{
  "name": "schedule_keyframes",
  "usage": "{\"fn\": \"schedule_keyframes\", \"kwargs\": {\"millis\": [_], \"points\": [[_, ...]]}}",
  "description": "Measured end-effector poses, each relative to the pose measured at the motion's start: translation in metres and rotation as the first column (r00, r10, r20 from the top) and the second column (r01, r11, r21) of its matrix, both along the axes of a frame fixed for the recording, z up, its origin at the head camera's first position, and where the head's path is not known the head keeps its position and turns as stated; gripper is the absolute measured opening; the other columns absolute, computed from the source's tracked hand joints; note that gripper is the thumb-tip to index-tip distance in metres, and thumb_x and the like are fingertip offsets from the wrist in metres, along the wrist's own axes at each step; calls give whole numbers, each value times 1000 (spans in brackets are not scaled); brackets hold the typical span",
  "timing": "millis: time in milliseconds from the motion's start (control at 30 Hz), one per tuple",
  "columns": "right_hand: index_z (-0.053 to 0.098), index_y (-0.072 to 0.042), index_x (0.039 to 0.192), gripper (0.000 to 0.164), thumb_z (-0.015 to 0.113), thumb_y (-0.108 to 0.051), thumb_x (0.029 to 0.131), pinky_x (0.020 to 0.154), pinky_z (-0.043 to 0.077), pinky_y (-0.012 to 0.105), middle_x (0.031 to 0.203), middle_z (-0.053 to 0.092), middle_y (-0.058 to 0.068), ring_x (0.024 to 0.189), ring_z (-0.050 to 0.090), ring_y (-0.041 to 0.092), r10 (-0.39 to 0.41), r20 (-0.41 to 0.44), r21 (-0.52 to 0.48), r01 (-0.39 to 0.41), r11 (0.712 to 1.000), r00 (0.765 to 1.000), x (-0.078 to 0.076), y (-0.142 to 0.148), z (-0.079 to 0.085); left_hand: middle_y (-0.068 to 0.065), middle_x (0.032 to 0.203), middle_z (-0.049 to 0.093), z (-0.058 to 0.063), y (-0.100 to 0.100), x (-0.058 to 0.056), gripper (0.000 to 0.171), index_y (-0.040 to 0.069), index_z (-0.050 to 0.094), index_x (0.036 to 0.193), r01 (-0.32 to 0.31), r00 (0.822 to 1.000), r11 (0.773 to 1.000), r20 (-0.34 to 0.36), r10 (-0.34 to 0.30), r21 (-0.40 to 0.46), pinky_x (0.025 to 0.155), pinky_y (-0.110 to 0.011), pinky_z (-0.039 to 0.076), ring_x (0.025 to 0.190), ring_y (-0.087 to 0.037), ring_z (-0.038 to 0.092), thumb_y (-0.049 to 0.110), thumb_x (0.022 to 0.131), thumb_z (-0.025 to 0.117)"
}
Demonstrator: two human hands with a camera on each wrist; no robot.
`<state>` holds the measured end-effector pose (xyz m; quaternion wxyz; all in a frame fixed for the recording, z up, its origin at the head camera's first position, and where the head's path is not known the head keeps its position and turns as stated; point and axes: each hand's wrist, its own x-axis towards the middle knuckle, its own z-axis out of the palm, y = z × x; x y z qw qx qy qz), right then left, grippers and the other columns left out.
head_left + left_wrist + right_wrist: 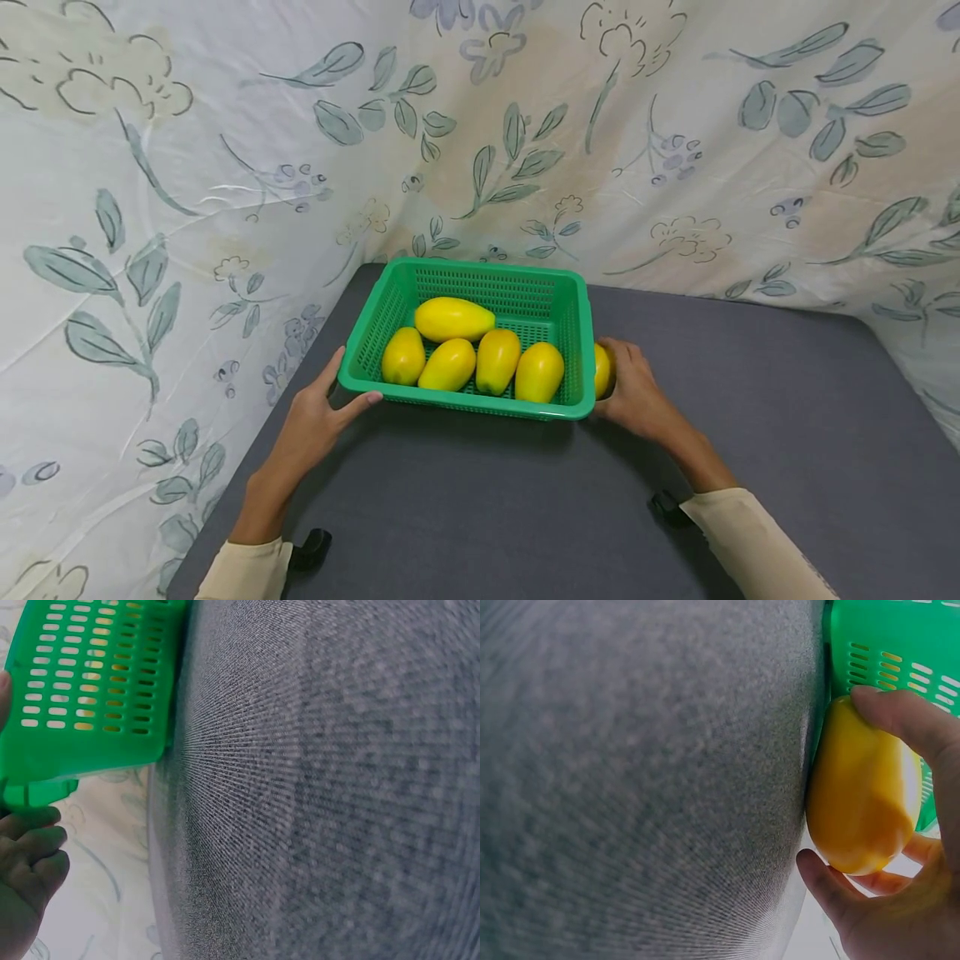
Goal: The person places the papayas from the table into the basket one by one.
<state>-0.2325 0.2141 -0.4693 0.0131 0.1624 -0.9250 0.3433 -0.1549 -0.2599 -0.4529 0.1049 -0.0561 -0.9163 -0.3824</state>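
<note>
A green plastic basket [465,403] with slotted walls stands on the grey table, holding several yellow mangoes [454,320]. My left hand [311,425] grips its near left corner, the thumb along the front rim and the fingers at the left side. In the left wrist view, curled fingers [34,844] show beside the basket's rim. Outside the basket's right wall, my right hand [637,392] holds another mango [866,787]. That thumb lies over one end of the fruit while the fingers reach round the other, low by the tabletop.
The grey tabletop [780,417] spreads to the right of the basket and in front of it. A floral cloth [510,167] hangs behind the table and along its left side. Black straps [309,550] are at both wrists, by the cream sleeves.
</note>
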Motion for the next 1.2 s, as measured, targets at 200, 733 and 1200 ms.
{"fn": "schedule_keyframes", "kwargs": {"millis": [200, 733, 1200], "points": [[38, 3, 154, 105, 98, -28, 74, 98, 40, 66, 149, 38, 32, 130, 37, 49, -12, -19, 10, 12, 1000, 1000, 2, 3, 1, -25, 167, 38, 2, 1, 1, 97, 2, 23, 169, -3, 1000, 1000, 4, 3, 1, 109, -64, 43, 132, -42, 56, 35, 98, 80], [32, 3, 158, 103, 93, -21, 79, 95, 43, 68, 153, 33, 32, 128, 39, 47, -78, -60, -32, 77, 997, 995, 2, 26, 10, -27, 166, 37, 3, 8, 2, 99, 2, 21, 169, -33, 998, 999, 44, 33, 7, 109, -65, 42, 138, -45, 52, 38, 98, 79], [26, 5, 160, 109, 95, -18, 79, 99, 48, 62, 154, 28, 33, 125, 42, 44, -136, -116, -166, 115, 979, 984, 6, 31, 21, -26, 168, 36, 4, 7, 2, 99, 3, 21, 169, -28, 999, 1000, 40, 28, 0, 111, -65, 42, 140, -45, 50, 39, 98, 79]]}}
